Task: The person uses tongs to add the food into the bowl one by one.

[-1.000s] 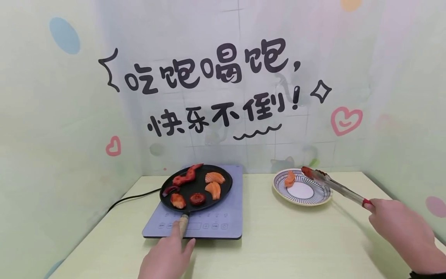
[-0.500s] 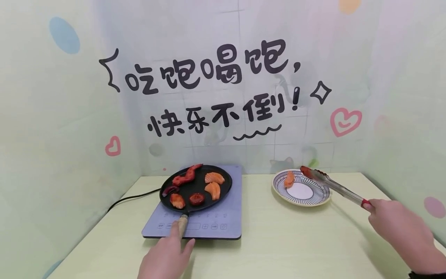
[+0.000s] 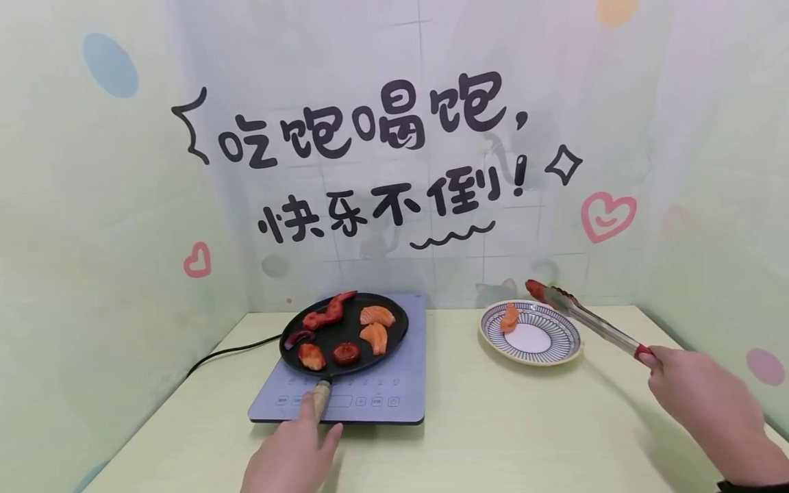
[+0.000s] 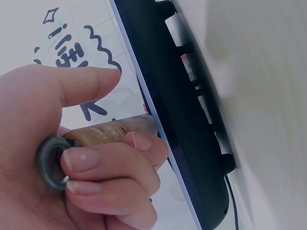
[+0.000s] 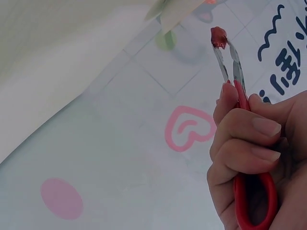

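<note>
My left hand [image 3: 288, 455] grips the wooden handle [image 4: 108, 132] of a black frying pan [image 3: 345, 332], fingers curled round it in the left wrist view. In the pan lie a red chicken wing [image 3: 329, 315], two orange salmon-like slices [image 3: 374, 337], a round brown piece [image 3: 346, 353], a glazed piece [image 3: 311, 356] and a dark purple-red piece [image 3: 299, 337]. My right hand [image 3: 709, 404] holds red-handled metal tongs [image 3: 607, 331]. Their tips pinch a reddish-brown food piece [image 5: 218, 37], raised above the far rim of a patterned plate [image 3: 557, 349]. An orange slice [image 3: 509, 318] lies on that plate.
The pan sits on a grey-blue induction cooker [image 3: 407, 383] with a black cord [image 3: 231, 350] running left. Both stand on a pale yellow table [image 3: 468, 411]. Walls [image 3: 431, 274] close in the back and both sides.
The tongs' tips have risen slightly with the food piece, away from the plate's rim. My left hand and the pan keep their places; the whole view has shifted a little.
</note>
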`<state>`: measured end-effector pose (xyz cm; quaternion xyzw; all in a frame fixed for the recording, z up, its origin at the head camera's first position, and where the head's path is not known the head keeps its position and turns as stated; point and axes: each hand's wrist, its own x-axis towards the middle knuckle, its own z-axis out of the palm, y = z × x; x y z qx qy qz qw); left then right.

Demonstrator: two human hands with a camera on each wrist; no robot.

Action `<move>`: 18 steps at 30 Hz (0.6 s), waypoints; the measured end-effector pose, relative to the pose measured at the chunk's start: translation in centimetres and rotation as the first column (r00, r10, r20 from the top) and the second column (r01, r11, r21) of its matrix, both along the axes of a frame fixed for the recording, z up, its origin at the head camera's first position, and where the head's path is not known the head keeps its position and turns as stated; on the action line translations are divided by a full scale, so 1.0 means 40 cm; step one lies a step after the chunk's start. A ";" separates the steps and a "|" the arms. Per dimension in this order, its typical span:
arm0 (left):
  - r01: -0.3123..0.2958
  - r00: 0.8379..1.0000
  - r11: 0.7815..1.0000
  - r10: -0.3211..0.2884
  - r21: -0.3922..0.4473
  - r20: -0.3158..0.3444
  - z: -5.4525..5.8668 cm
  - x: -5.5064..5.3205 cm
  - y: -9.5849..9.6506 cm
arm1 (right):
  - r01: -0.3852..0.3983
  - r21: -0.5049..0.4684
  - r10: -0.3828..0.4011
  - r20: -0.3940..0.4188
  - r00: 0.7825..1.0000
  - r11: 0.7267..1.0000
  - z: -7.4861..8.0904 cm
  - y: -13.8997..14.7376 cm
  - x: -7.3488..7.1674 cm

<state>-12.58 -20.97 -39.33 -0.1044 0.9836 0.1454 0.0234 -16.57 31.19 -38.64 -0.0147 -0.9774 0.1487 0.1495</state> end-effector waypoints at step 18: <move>-0.012 1.000 1.000 0.012 0.000 0.002 -0.008 -0.006 -0.001 | -0.119 0.081 0.138 -0.302 0.943 0.990 -0.024 -0.204 0.030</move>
